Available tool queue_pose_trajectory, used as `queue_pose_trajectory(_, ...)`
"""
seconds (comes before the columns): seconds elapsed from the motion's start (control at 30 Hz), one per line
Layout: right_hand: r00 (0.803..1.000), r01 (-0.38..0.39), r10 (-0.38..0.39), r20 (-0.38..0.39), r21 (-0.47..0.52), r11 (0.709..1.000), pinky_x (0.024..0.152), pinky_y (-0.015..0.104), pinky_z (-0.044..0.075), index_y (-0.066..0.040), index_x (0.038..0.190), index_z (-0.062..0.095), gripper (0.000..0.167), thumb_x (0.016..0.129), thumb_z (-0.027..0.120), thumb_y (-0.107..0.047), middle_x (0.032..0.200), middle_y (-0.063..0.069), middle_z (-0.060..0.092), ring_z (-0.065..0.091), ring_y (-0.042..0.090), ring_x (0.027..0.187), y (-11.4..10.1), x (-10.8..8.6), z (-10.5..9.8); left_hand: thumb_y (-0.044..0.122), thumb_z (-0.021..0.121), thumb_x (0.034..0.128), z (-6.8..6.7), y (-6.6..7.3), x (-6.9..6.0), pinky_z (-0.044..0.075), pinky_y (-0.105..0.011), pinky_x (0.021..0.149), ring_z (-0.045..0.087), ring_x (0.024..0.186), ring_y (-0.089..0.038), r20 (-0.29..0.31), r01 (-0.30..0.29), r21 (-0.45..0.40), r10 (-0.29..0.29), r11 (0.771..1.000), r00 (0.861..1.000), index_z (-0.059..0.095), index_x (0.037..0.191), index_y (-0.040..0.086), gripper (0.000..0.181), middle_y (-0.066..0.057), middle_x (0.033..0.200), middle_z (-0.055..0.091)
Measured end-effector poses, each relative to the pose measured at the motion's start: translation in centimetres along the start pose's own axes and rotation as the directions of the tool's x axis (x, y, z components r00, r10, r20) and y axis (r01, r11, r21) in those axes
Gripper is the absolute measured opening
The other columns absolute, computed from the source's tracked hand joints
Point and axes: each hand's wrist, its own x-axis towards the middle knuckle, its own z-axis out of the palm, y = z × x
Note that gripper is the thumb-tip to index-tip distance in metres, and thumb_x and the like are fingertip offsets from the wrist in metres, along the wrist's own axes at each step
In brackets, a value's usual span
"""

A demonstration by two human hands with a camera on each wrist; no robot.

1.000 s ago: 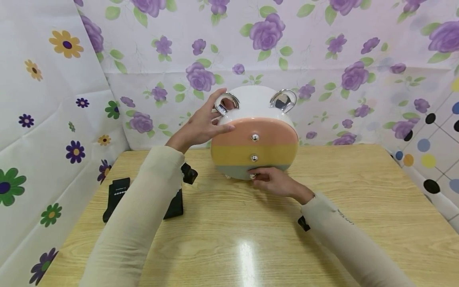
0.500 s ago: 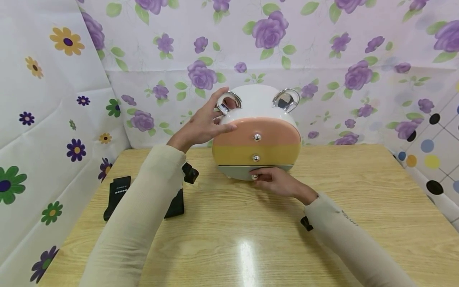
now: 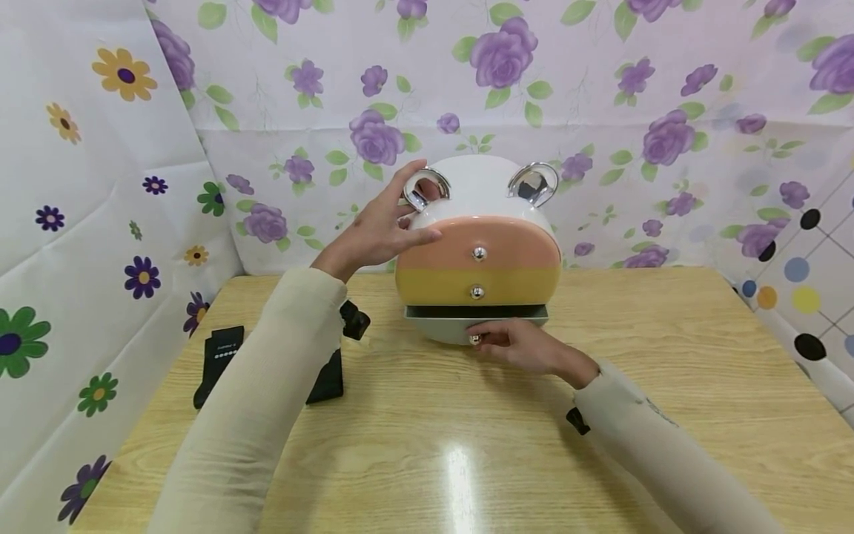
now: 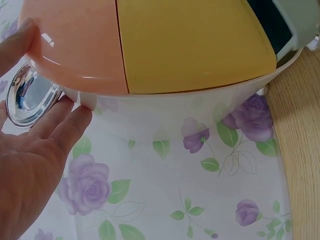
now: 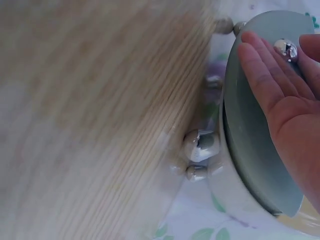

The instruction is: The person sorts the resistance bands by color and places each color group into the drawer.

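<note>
A rounded white cabinet [image 3: 477,182] with two silver ring ears stands upright on the table, its front banded orange, yellow and grey-green. The bottom grey-green drawer [image 3: 434,326] is pulled partly out, showing a dark gap above it. My right hand [image 3: 527,347] pinches that drawer's silver knob [image 3: 475,340]; the knob [image 5: 286,50] lies between thumb and fingers in the right wrist view. My left hand [image 3: 376,226] grips the cabinet's upper left side by the ear [image 4: 31,95], thumb on the orange drawer [image 4: 80,45] and fingers on the white side.
On the wooden table [image 3: 400,445], a black item with white print [image 3: 223,356] lies at the left, partly behind my left sleeve. Another black item [image 3: 327,382] lies just right of that forearm. Flowered cloth [image 3: 300,89] hangs behind the table.
The bottom drawer was closed and has come out toward me, with my right hand moving slightly down and right on its knob. My left hand has kept its hold on the cabinet.
</note>
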Motion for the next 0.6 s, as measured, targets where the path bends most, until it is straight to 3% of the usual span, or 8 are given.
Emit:
queue_pose_trajectory(0.13,0.999,0.005,-0.005,0.039,-0.003,1.0,0.079,0.024,0.053,-0.001,0.139,0.058,0.038,0.102,0.058,-0.007,0.119,0.017,0.068,0.066,0.029,0.109,-0.8,-1.0,0.3,0.025,0.078,0.0894,-0.1,0.1,-0.1,0.041,-0.042,0.111,0.036,0.143,-0.033,-0.002,-0.001,0.008,0.001,1.0,1.0,0.009,0.159,0.039,0.099,-0.002,0.165,0.013)
queue_pose_trajectory(0.37,0.997,0.025,-0.023,0.078,-0.028,0.999,0.089,0.027,0.054,-0.003,0.141,0.056,0.039,0.102,0.059,-0.01,0.124,0.017,0.067,0.064,0.028,0.115,-1.3,-2.6,1.2,0.026,0.077,0.0904,-0.2,0.1,-0.2,0.039,-0.042,0.113,0.035,0.144,-0.032,0.005,-0.004,0.001,0.004,1.0,1.0,0.009,0.16,0.039,0.098,0.0,0.165,0.011)
queue_pose_trajectory(0.6,0.993,0.026,-0.025,0.116,-0.007,1.0,0.089,0.029,0.055,-0.004,0.143,0.054,0.04,0.103,0.057,-0.01,0.129,0.018,0.064,0.063,0.031,0.118,-1.8,-4.2,1.8,0.024,0.076,0.091,0.0,0.0,-0.1,0.037,-0.046,0.114,0.033,0.144,-0.034,0.011,-0.026,-0.014,0.026,1.0,1.0,0.009,0.16,0.037,0.097,-0.001,0.165,0.012)
